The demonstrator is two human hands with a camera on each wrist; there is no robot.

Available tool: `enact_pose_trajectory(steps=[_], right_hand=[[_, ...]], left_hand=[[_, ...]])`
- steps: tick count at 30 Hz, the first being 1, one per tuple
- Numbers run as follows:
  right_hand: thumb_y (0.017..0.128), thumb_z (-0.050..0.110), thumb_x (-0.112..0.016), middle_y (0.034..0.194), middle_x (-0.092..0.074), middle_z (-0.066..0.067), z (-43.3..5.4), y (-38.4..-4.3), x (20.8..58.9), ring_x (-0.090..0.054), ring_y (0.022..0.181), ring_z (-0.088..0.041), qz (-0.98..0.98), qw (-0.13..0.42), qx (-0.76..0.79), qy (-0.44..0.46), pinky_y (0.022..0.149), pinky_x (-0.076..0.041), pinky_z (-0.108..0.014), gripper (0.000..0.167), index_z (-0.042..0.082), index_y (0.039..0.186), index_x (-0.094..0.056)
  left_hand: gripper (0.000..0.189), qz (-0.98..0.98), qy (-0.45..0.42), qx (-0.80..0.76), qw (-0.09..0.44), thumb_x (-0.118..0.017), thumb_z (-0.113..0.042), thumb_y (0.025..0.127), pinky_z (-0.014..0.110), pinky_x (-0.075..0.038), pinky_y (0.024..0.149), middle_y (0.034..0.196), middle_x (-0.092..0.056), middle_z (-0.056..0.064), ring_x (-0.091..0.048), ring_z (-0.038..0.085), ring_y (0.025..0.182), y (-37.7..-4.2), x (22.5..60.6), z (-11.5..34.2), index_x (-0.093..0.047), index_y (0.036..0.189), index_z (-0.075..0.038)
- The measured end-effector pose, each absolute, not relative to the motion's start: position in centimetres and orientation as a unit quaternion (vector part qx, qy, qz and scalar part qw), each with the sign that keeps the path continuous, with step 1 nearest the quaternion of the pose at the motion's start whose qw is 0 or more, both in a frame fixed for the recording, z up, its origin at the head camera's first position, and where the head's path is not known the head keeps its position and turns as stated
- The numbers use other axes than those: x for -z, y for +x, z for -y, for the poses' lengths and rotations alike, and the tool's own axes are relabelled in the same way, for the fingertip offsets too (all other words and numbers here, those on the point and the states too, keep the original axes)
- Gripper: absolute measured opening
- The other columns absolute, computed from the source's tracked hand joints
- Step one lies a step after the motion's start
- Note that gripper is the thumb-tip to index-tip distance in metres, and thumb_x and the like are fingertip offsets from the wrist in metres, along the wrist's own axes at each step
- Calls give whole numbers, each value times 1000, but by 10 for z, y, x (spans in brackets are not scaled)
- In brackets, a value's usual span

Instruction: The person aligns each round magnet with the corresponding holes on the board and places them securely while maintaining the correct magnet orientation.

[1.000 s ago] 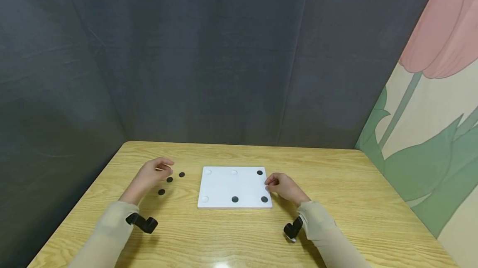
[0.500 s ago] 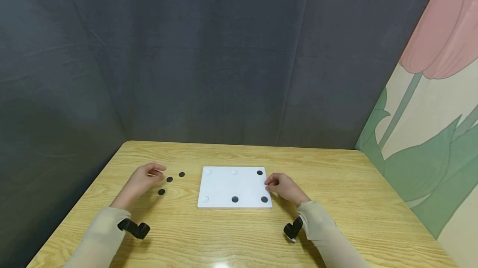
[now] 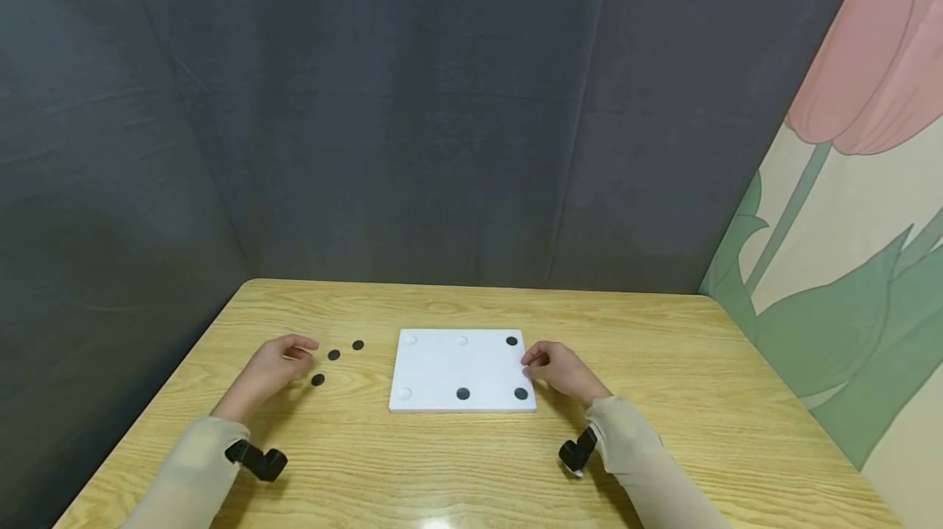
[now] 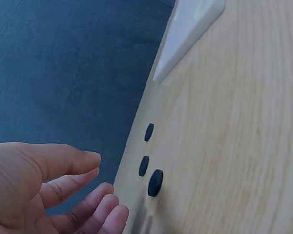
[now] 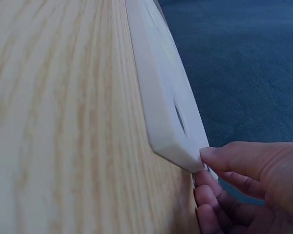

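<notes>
A white rectangular board (image 3: 442, 365) with round recesses lies flat on the table. Three black discs sit in it: one at the far right corner (image 3: 512, 341), one at the near right corner (image 3: 521, 394) and one at the near middle (image 3: 462, 393). My right hand (image 3: 561, 371) pinches the board's right edge, thumb on top and fingertips against the side (image 5: 207, 195). Left of the board, three loose black discs (image 3: 335, 354) lie on the wood. Above and beside them hovers my left hand (image 3: 274, 367), thumb and fingers apart, holding nothing; the nearest disc (image 4: 156, 183) is just beyond its fingertips.
The wooden table (image 3: 471, 463) ends at a dark curtain (image 3: 412, 119) behind and on the left. A wall with a painted tulip (image 3: 855, 62) stands at the right. Each sleeve carries a black wrist camera (image 3: 258, 461).
My left hand has drawn back left and toward me, away from the loose discs. The right hand stays at the board's edge, and the discs and board have not moved.
</notes>
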State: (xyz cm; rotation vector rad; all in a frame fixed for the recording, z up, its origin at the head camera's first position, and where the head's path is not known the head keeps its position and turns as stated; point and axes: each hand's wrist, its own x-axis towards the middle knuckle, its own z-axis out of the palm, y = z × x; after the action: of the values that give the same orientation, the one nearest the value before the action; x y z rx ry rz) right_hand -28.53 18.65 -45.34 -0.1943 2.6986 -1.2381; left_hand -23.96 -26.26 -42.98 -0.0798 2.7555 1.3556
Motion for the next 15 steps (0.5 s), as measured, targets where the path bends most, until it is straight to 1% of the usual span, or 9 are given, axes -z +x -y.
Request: enact_pose_trajectory(steps=[6,12,15], right_hand=[[87,4,-68,85,-60,-5,-186,-286,454,-50,76,-17,-906,83,411,-62,68,-42,-29,6,7,92,-66],[87,4,-68,85,-60,-5,-187,-286,455,-50,76,-17,-905,83,412,-64,68,-42,-29,6,7,91,-66],[87,4,-68,85,-60,-4,-186,-286,454,-50,76,-17,-906,82,409,-64,68,-42,-29,6,7,91,-66]], left_hand=[[36,-896,-32,-441,39,-60,-10,92,33,-50,70,108,-58,21,-58,24,88,-240,435,263,-55,124,7],[35,-893,-36,-445,51,-60,-6,91,34,-52,72,105,-58,19,-58,24,90,-238,437,262,-55,122,8],[34,-896,-27,-441,52,-60,-6,91,35,-52,72,104,-60,19,-59,24,88,-238,439,262,-55,121,8]])
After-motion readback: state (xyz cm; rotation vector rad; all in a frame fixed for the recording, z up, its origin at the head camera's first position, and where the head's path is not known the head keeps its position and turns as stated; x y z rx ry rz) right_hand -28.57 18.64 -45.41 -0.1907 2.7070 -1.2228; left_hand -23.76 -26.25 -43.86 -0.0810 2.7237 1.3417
